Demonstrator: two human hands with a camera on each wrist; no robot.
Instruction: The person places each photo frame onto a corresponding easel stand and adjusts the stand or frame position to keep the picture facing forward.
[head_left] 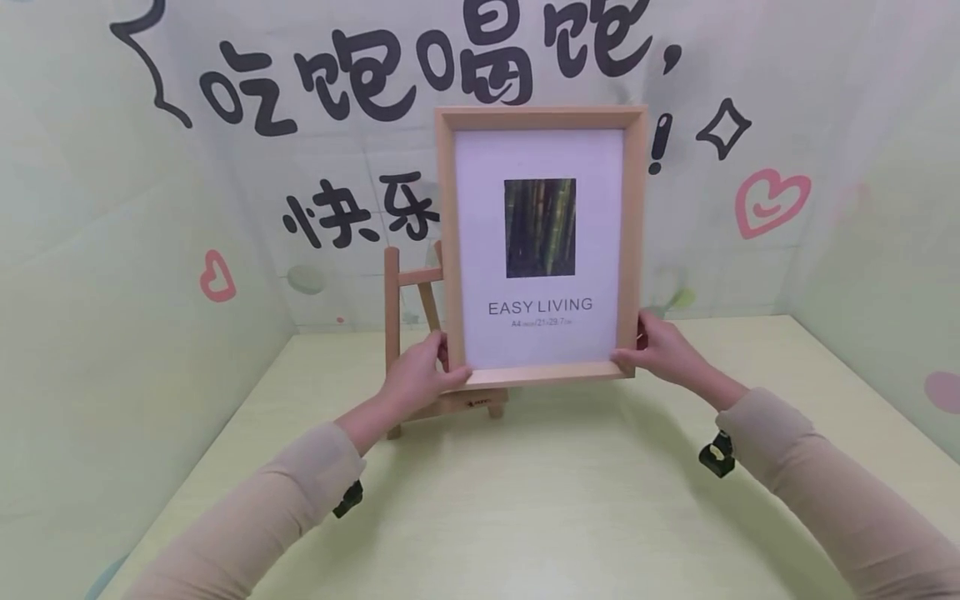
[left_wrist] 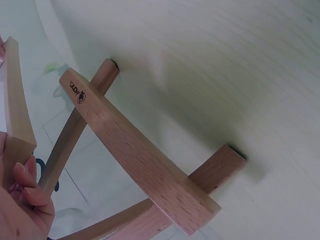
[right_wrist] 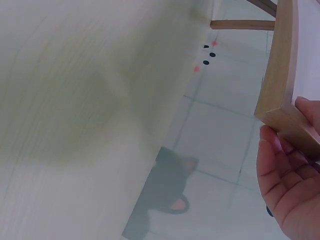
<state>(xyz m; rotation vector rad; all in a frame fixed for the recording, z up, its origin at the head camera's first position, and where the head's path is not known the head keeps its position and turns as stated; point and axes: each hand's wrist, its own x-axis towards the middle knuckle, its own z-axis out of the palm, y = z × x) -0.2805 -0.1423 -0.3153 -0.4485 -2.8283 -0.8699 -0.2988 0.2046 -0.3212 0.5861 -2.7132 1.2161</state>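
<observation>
Both hands hold up a light wooden picture frame (head_left: 540, 118) with a white insert that reads EASY LIVING under a small bamboo picture. My left hand (head_left: 420, 372) grips its lower left corner, thumb on the front. The lower right corner is gripped by my right hand (head_left: 667, 354), with the thumb in front and curled fingers behind, as the right wrist view also shows. Behind and to the left of the picture frame, a small wooden easel (head_left: 392, 317) stands on the table. Its ledge (left_wrist: 135, 150) shows in the left wrist view, below the picture frame. Part of the easel is hidden.
The pale table (head_left: 570, 492) runs back to a wall sheet (head_left: 315, 150) printed with black characters and pink hearts. Side sheets (head_left: 97, 275) close off the left and right. Each wrist wears a dark camera mount (head_left: 717, 454).
</observation>
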